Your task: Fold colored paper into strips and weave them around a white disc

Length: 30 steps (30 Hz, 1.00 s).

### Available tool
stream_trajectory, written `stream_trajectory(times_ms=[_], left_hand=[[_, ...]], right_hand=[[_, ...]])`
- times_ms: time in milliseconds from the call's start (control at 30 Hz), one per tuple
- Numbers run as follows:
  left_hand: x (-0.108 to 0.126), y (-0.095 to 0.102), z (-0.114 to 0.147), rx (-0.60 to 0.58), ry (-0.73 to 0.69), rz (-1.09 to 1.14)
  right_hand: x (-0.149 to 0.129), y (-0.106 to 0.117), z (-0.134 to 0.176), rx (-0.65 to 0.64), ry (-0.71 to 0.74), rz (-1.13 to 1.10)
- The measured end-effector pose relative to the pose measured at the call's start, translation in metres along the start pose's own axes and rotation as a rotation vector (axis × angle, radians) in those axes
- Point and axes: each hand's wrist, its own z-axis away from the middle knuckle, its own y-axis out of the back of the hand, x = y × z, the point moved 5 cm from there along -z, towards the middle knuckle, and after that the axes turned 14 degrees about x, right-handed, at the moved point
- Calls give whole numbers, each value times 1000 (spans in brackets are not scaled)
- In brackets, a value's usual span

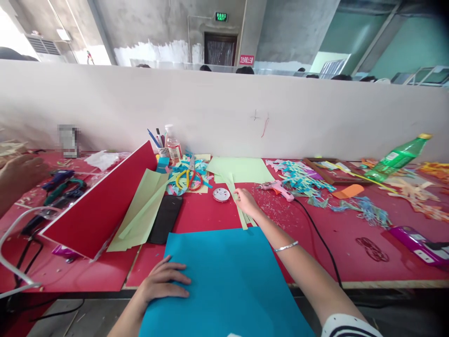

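A large blue sheet of paper (pixel 224 276) lies over the front edge of the red table. My left hand (pixel 166 281) rests flat on its left side, fingers spread and holding nothing. Beyond the sheet, my right hand (pixel 245 202) has its fingers closed in a pinch at a narrow light green paper strip (pixel 242 219). The fingertips partly hide the strip. Just left of that hand sits a small round white dish (pixel 221 194). Light green sheets (pixel 245 169) lie behind it, and a pink glue gun (pixel 280 189) is to its right.
Scissors (pixel 189 179) lie on colourful paper scraps near a pen cup (pixel 163 151). A red board (pixel 105 206) stands at left beside green sheets (pixel 140 210) and a black phone (pixel 164 220). A green bottle (pixel 400 159) leans at right. Another person's hand (pixel 23 173) is far left.
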Motion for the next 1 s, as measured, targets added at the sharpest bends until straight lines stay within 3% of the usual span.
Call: stream_trajectory(times_ms=[100,200,300,367,433,600,700,833,933,1000], left_hand=[[3,-2,0,-49,8,-9],[9,-1,3,-117,-13,9],[14,2,5,-196,-28,60],[17,4,5,-242,-23,96],[20,5,2,-292,-15,139],[26,4,-5,-344,8,247],[33,4,-7,-325,40,282],[48,4,-16,-276,14,293],[59,7,-30,-237,-72,323],[69,13,-39,-215,-223,384]], right_hand=[[-6,20,8,31,14,-34],[-18,56,33,7,68,-93],[-34,91,78,-231,209,-219],[-38,105,112,-472,214,-221],[-37,114,142,-635,163,-173],[-41,116,190,-783,84,-50],[-54,120,200,-803,109,-8],[-62,140,199,-760,197,-5],[-56,165,189,-580,268,21],[-55,183,184,-430,378,52]])
